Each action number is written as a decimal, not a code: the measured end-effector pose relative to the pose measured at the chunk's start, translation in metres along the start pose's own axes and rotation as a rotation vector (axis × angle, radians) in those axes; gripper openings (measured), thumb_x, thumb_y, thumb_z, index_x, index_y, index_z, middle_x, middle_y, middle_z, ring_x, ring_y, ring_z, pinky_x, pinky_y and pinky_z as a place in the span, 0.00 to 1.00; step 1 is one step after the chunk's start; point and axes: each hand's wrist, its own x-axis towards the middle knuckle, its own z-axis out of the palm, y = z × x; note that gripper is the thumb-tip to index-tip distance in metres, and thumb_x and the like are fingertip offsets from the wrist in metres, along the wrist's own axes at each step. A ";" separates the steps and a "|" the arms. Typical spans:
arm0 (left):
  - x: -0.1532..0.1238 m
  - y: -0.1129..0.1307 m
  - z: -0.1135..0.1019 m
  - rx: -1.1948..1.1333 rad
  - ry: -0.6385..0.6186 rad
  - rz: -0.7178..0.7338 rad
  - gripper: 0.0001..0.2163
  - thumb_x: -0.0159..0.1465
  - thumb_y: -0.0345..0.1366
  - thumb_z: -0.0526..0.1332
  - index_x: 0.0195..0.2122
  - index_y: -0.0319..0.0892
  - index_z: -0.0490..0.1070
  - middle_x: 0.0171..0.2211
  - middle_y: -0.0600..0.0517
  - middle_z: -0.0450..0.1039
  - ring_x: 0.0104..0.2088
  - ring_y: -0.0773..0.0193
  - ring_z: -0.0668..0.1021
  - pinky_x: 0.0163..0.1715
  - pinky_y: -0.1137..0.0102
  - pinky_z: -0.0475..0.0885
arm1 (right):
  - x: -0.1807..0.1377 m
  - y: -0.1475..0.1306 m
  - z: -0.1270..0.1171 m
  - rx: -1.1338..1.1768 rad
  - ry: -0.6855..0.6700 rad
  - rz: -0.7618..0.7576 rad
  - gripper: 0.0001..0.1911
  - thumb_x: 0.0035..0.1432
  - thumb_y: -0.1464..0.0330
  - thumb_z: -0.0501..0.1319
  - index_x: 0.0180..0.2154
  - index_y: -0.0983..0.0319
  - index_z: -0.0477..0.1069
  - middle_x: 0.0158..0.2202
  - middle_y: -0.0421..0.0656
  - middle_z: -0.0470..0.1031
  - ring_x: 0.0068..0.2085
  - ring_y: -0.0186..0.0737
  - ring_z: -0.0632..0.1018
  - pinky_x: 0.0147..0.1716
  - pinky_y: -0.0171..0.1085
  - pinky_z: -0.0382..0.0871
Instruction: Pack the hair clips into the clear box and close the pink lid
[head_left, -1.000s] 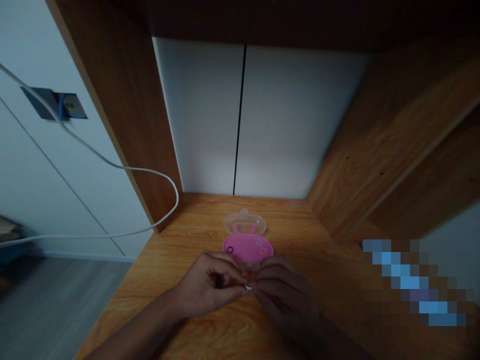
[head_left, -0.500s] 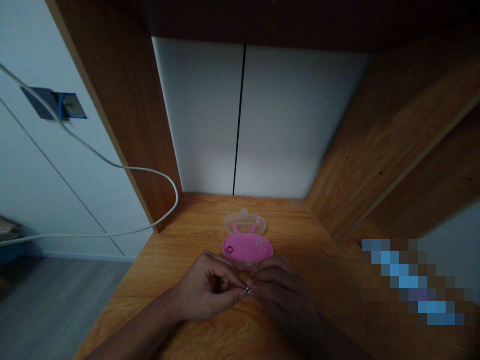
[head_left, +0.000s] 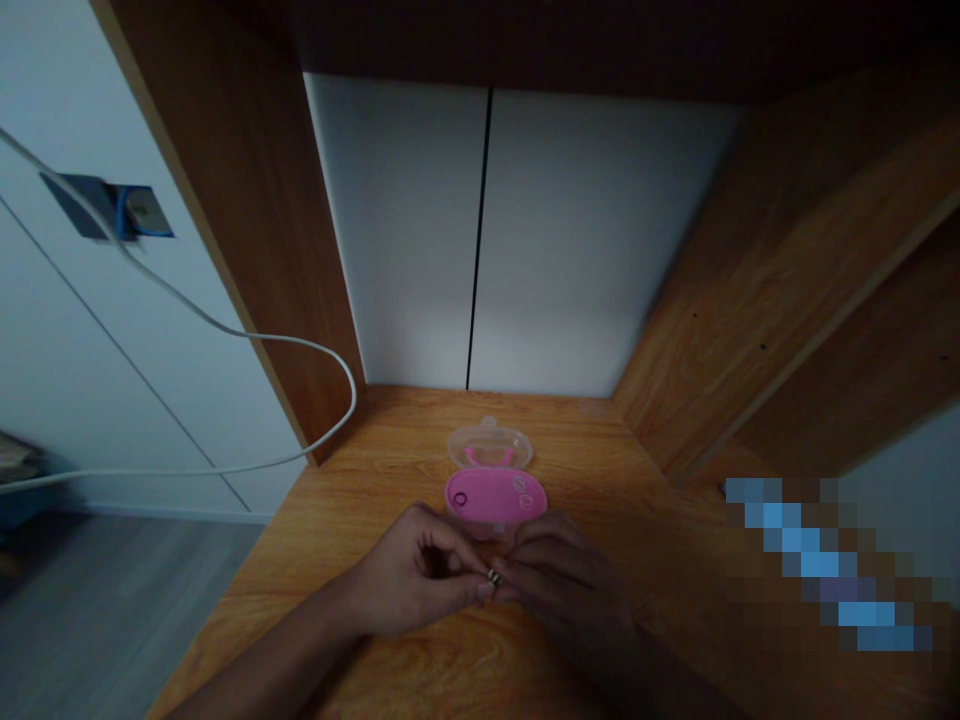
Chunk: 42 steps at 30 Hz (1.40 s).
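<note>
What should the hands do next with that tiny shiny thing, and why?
I'd guess: lower the tiny silvery ring-shaped piece, pinched between the left hand and the right hand, into the open pink oval plastic case. The case lies just beyond the fingers, and a small dark ring already sits in it.

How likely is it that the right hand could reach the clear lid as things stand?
Likely yes: only the pink case lies between the right hand and the clear lid, though that hand pinches a small metal piece.
</note>
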 end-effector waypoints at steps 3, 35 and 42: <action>0.001 -0.001 0.000 -0.038 -0.012 0.009 0.07 0.58 0.36 0.69 0.28 0.37 0.80 0.27 0.46 0.80 0.25 0.67 0.76 0.25 0.73 0.68 | -0.001 0.000 0.000 0.011 -0.023 0.014 0.19 0.65 0.71 0.62 0.56 0.53 0.70 0.35 0.39 0.80 0.39 0.36 0.78 0.36 0.36 0.76; 0.005 -0.007 -0.019 0.745 0.407 0.140 0.23 0.51 0.41 0.71 0.43 0.42 0.62 0.40 0.47 0.71 0.39 0.56 0.74 0.40 0.64 0.70 | -0.005 0.020 -0.004 -0.267 0.289 0.396 0.03 0.55 0.70 0.68 0.34 0.56 0.79 0.41 0.45 0.76 0.42 0.44 0.78 0.41 0.45 0.75; 0.011 -0.025 -0.013 0.691 0.412 0.049 0.29 0.51 0.40 0.72 0.50 0.45 0.59 0.46 0.47 0.72 0.44 0.53 0.77 0.43 0.59 0.73 | -0.010 0.030 0.000 -0.324 0.251 0.572 0.04 0.55 0.63 0.68 0.32 0.56 0.80 0.48 0.47 0.72 0.48 0.49 0.76 0.47 0.51 0.73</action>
